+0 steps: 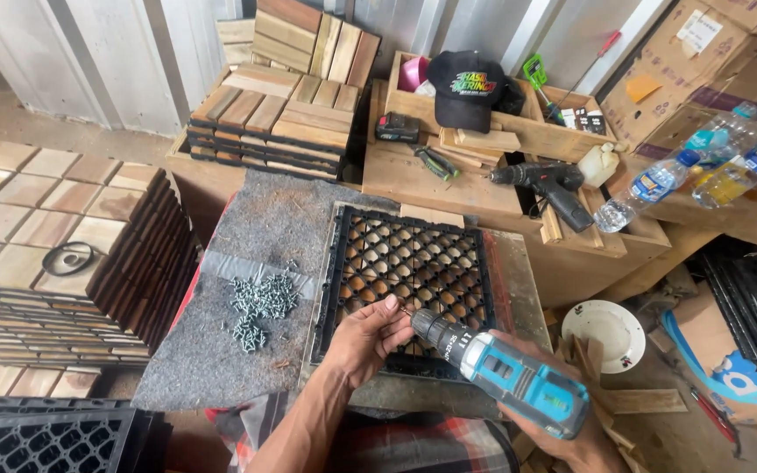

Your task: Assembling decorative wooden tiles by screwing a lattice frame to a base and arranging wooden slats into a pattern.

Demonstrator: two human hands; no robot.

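Head view shows the left hand point(368, 337) pinching a screw at the drill point(508, 375) tip, the right hand point(571, 438) wrapped around the grip. Screw-setting looks underway on the black grid point(409, 271) lying flat on the bench. Next, the tip needs steady downward lining-up. Screws point(260, 302) lie left; crates crowd right.

Two drills point(519, 377) point(547, 184); three bottles point(650, 188); one cap point(464, 86); one grid point(409, 271).
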